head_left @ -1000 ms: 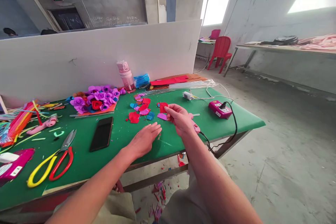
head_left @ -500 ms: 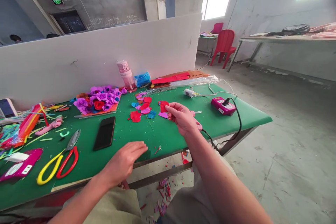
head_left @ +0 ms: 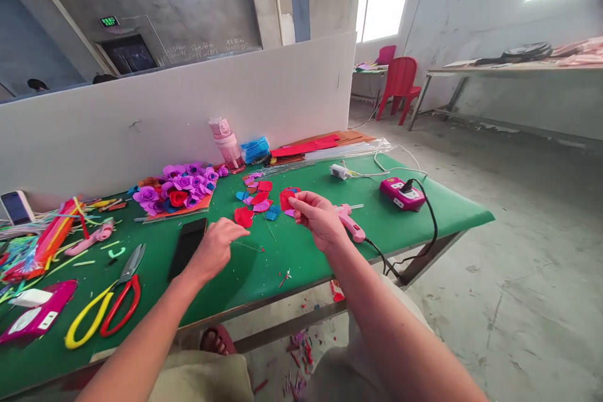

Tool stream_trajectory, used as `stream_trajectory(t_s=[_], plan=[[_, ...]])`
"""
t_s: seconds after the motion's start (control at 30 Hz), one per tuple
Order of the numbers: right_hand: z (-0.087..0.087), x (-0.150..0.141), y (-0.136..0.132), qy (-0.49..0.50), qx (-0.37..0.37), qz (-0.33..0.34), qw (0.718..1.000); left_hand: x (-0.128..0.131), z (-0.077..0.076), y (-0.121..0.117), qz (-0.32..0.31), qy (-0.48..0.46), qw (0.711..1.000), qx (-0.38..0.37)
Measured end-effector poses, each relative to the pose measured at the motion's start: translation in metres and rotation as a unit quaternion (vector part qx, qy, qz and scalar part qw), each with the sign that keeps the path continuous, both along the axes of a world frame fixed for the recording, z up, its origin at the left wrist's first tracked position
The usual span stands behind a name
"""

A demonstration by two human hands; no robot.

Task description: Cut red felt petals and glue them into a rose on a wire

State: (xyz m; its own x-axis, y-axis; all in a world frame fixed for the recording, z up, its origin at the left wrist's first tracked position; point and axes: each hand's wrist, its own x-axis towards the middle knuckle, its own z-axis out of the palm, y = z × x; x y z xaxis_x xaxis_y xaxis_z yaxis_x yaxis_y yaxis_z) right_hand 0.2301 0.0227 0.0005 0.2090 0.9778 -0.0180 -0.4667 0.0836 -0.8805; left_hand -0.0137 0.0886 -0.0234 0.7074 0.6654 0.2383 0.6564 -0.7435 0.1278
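My right hand (head_left: 318,217) pinches a red petal (head_left: 286,199) of paper-like material between thumb and fingertips above the table. Bits of blue and purple show behind that petal. My left hand (head_left: 215,248) is over the table beside the black phone (head_left: 188,242), its index finger stretched out and the others partly bent. A thin pale strand lies close to its fingertips; whether it touches them I cannot tell. Loose red, purple and blue petals (head_left: 244,217) lie between my hands. Just right of my right hand is a pink glue gun (head_left: 351,224).
Pliers-like scissors (head_left: 115,295) with yellow and red handles lie at left, near a magenta power socket (head_left: 40,311). Finished purple and red flowers (head_left: 176,188) and a pink bottle (head_left: 227,146) stand at the back. Another magenta socket (head_left: 402,193) with a black cord is at right.
My left hand has drawn leftward, away from the table's middle, then up beside the phone. My right hand keeps its pinch on the red petal, which has turned and shifted slightly left.
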Motion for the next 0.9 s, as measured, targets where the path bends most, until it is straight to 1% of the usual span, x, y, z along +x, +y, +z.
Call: stream_trajectory(t_s=[0.07, 0.17, 0.23, 0.27, 0.33, 0.4, 0.47, 0.5, 0.57, 0.63, 0.7, 0.77, 0.83, 0.9], plan=[[0.002, 0.0, -0.001, -0.003, 0.002, 0.002, 1.0, -0.016, 0.003, 0.007, 0.056, 0.006, 0.998, 0.014], [0.001, -0.004, -0.001, -0.003, -0.003, 0.001, 1.0, -0.023, -0.005, 0.03, 0.148, 0.06, 0.987, 0.007], [0.0, -0.007, 0.0, -0.004, -0.006, 0.001, 1.0, -0.021, -0.011, 0.041, 0.158, 0.072, 0.985, -0.002], [0.0, -0.007, 0.0, -0.005, -0.007, 0.002, 1.0, -0.02, -0.012, 0.044, 0.15, 0.075, 0.986, -0.009], [0.0, -0.006, -0.001, -0.009, -0.007, 0.004, 1.0, -0.02, -0.009, 0.042, 0.124, 0.078, 0.989, -0.023], [0.001, -0.003, -0.003, -0.014, -0.002, 0.006, 1.0, -0.025, 0.0, 0.031, 0.105, 0.066, 0.992, -0.028], [0.002, -0.001, -0.005, -0.019, 0.005, 0.008, 1.0, -0.032, 0.008, 0.017, 0.108, 0.027, 0.994, -0.015], [0.003, 0.0, -0.005, -0.02, 0.006, 0.01, 1.0, -0.034, 0.01, 0.01, 0.116, 0.015, 0.993, -0.014], [0.004, 0.0, -0.006, -0.019, 0.003, 0.011, 1.0, -0.033, 0.005, -0.004, 0.132, 0.009, 0.991, -0.037], [0.005, -0.002, -0.006, -0.021, -0.004, 0.012, 1.0, -0.026, -0.008, -0.021, 0.131, 0.017, 0.989, -0.074], [0.004, -0.004, -0.006, -0.023, -0.01, 0.013, 1.0, -0.016, -0.022, -0.043, 0.104, 0.024, 0.99, -0.089], [0.003, -0.005, -0.006, -0.025, -0.012, 0.016, 1.0, -0.008, -0.029, -0.068, 0.061, 0.0, 0.995, -0.079], [0.003, -0.004, -0.007, -0.03, -0.008, 0.02, 0.999, -0.002, -0.028, -0.089, 0.017, -0.012, 0.995, -0.093], [0.003, -0.003, -0.007, -0.034, -0.001, 0.021, 0.999, 0.003, -0.021, -0.097, -0.003, -0.029, 0.995, -0.099]])
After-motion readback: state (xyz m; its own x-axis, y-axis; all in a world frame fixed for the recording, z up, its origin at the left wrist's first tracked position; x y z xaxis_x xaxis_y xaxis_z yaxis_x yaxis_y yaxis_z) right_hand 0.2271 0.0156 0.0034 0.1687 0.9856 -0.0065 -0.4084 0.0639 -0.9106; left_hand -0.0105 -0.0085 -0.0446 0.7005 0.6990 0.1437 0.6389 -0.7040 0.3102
